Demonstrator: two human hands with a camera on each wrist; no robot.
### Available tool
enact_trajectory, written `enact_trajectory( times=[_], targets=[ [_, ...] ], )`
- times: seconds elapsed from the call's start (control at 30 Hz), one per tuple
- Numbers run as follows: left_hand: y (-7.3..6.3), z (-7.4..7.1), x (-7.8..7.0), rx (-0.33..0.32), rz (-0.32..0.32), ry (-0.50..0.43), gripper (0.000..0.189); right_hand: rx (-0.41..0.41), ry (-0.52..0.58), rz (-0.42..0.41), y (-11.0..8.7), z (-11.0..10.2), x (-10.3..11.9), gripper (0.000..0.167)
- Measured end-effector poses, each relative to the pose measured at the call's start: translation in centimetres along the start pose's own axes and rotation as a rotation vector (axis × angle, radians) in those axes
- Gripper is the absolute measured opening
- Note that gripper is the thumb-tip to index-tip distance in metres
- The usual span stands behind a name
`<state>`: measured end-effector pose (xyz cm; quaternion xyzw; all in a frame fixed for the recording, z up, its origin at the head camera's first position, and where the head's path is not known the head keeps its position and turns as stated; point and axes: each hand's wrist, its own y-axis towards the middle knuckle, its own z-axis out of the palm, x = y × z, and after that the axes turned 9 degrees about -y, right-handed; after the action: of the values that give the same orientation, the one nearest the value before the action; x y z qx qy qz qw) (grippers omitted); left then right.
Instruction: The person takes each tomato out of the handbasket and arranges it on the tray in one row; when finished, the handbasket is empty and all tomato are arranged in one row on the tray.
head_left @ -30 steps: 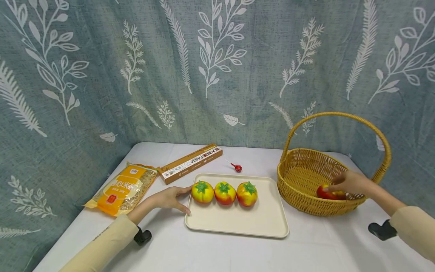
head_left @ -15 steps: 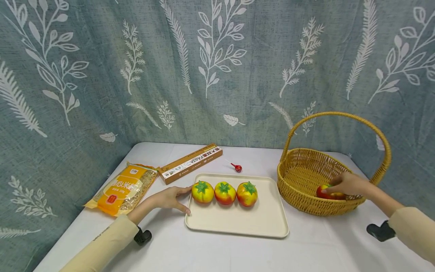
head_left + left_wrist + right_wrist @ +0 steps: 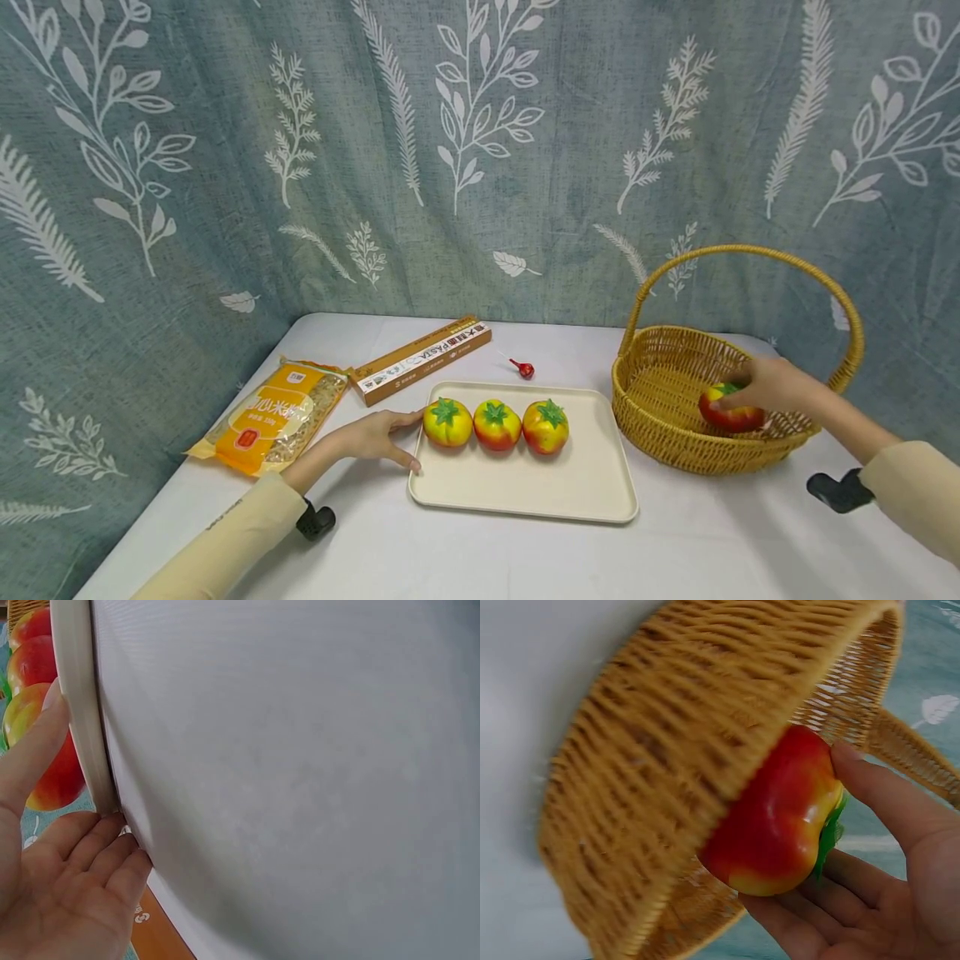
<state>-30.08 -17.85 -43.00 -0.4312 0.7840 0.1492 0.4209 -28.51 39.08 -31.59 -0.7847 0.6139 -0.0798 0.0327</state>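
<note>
My right hand grips a red and yellow toy tomato inside the near right part of the wicker basket. In the right wrist view, thumb and fingers hold the tomato around its green leafy top, just at the basket's rim. At the tray's left edge, my left hand rests with thumb and fingers spread, touching the rim. The left wrist view has the thumb on the cream tray's edge. Three similar tomatoes stand in a row along the tray's back left.
An orange bag of grain lies at the left. Behind the tray are a long pasta box and a red lollipop. The basket's tall handle arches over its opening. A patterned curtain hangs behind the white table.
My right hand has closed around the tomato and lifted it slightly within the basket, so more of it shows. The left hand and the tray have stayed in place.
</note>
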Motion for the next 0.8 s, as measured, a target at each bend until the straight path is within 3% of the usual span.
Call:
enact_trajectory(
  times=[0.2,0.5,0.8],
  targets=[
    [0.0,-0.1,-0.1,0.001,-0.002,0.006,0.094,-0.084,-0.016,-0.037,-0.3,-1.0,1.2,0.071],
    [-0.1,-0.1,0.0,0.001,-0.001,0.004,0.094,-0.142,-0.013,-0.043,-0.8,-1.8,2.9,0.072],
    [-0.2,-0.1,-0.1,0.001,0.020,-0.008,0.091,-0.190,0.092,-0.019,-2.0,-1.2,5.1,0.079]
  ],
)
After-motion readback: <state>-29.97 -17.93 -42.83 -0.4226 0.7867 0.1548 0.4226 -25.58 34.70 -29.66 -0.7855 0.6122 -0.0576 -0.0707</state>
